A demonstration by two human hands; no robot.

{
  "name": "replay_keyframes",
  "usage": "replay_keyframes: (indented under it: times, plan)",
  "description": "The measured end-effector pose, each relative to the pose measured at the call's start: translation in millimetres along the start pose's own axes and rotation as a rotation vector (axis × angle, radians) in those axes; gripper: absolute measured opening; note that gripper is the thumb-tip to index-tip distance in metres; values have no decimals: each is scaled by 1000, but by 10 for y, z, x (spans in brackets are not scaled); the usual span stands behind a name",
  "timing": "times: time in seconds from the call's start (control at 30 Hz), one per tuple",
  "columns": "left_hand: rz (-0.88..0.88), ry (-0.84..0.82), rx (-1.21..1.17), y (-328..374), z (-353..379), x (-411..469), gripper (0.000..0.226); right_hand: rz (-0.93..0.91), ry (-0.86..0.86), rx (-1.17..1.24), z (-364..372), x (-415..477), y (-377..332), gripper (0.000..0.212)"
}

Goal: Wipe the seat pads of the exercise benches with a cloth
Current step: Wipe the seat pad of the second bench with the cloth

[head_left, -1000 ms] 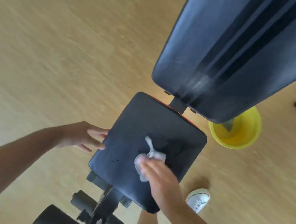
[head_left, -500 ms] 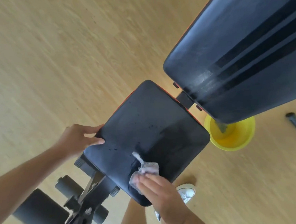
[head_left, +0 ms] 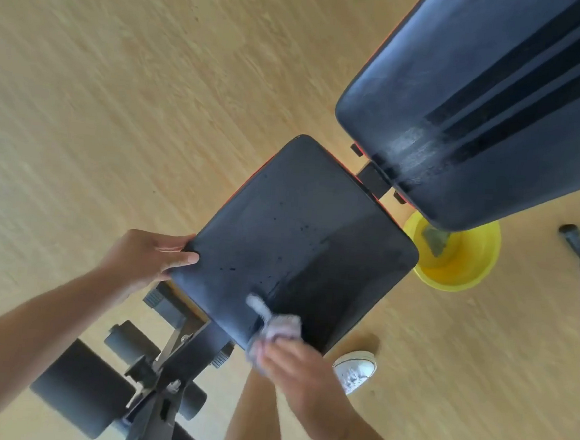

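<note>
right hand (head_left: 300, 375) presses cloth (head_left: 276, 325) on seat pad (head_left: 297, 241).

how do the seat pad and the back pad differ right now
The seat pad is the smaller one, plain-surfaced; the back pad is bigger with dark stripes down its length. The seat pad has the left hand gripping its edge and the right hand pressing a cloth on it; the back pad is untouched. Both are dark padded panels.
</note>
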State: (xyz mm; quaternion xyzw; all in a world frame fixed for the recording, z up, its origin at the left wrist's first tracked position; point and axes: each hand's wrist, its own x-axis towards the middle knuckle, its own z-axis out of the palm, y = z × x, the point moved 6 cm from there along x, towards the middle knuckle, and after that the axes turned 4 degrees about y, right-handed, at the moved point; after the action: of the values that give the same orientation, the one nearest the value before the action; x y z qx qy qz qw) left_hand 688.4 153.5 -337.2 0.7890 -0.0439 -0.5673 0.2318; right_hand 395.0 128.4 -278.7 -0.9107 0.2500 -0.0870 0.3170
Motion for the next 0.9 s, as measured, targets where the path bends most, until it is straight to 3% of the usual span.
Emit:
replay_keyframes:
  times: [0.07, 0.1, 0.17, 0.27, 0.33, 0.37, 0.43, 0.5, 0.57, 0.6, 0.63, 0.7, 0.77, 0.83, 0.9]
  plan:
    - [-12, 10, -39, -35, -9, 1, 32, -309, -150, -12, -81, 30, -82, 15]
    - [-13, 19, -57, -46, -13, 0, 34, -360, -137, -12, -214, 188, 55, 16]
    - [9, 20, -72, -59, 7, 3, 38, -169, 68, -136, -613, 705, 617, 26]
    - [50, 37, -67, -79, 24, 12, 37, 402, 436, -271, -1072, 1187, 1235, 30]
    - [52, 40, -75, -79, 21, 25, 33, 486, 499, -174, -750, 1166, 973, 26]
    - [48, 43, -75, -74, 13, 34, 33, 450, 457, -72, -494, 1081, 710, 25]
    - [40, 43, -74, -61, 4, 50, 34, 243, 202, 108, 27, 785, 143, 23]
    - [32, 51, -65, -88, -9, 57, 38, -87, -117, 71, 327, 378, -255, 19]
    - [35, 45, -71, -102, -7, 53, 39, -293, -279, 50, 229, 257, -120, 22]
    - [44, 34, -78, -85, 2, 42, 39, -267, -247, 35, 56, 386, 104, 23]
    - [51, 24, -82, -60, 5, 25, 40, -169, -105, -22, -209, 610, 371, 24]
    - [54, 6, -91, -34, 0, 16, 39, 199, 249, -151, -810, 1060, 948, 25]
    - [40, -11, -106, -10, 4, 7, 34, 466, 483, -234, -1075, 1302, 1120, 24]
    - [33, -26, -106, 16, 11, 9, 31, 590, 477, -97, -751, 1336, 897, 17]
    - [24, -33, -108, 11, 12, 24, 30, 401, 245, 70, -218, 1160, 361, 14]
